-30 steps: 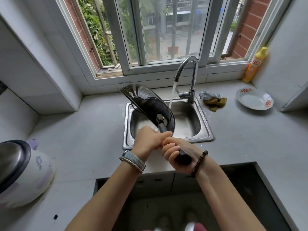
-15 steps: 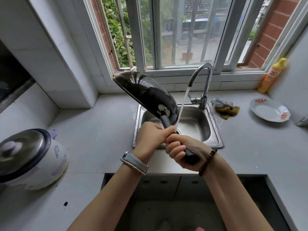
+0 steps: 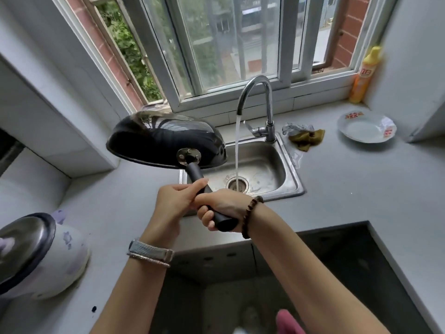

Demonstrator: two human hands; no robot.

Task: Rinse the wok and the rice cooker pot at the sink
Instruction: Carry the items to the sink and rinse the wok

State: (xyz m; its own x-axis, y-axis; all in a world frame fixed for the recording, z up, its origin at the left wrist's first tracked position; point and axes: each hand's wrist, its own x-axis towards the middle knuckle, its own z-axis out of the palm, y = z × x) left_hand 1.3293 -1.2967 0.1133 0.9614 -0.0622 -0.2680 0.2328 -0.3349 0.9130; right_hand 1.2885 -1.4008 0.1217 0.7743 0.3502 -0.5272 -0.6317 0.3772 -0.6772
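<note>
I hold the wok (image 3: pixel 166 141) tipped over above the sink's (image 3: pixel 295 174) left edge, its dark underside toward me, just beside the faucet's (image 3: pixel 262 97) running stream. My left grip (image 3: pixel 172 201) and right grip (image 3: pixel 218 209) both wrap tight round its handle (image 3: pixel 196 173). I judge the wok is draining. Next I need its pot from the rice cooker (image 3: pixel 45 256), near left on the tabletop (image 3: pixel 349 189).

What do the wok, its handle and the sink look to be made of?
The wok: dark glossy metal, probably coated steel or iron; it mirrors the window. Its handle: matte black, likely plastic, on a riveted metal plate. The sink: brushed stainless steel, by its dull silver sheen.
</note>
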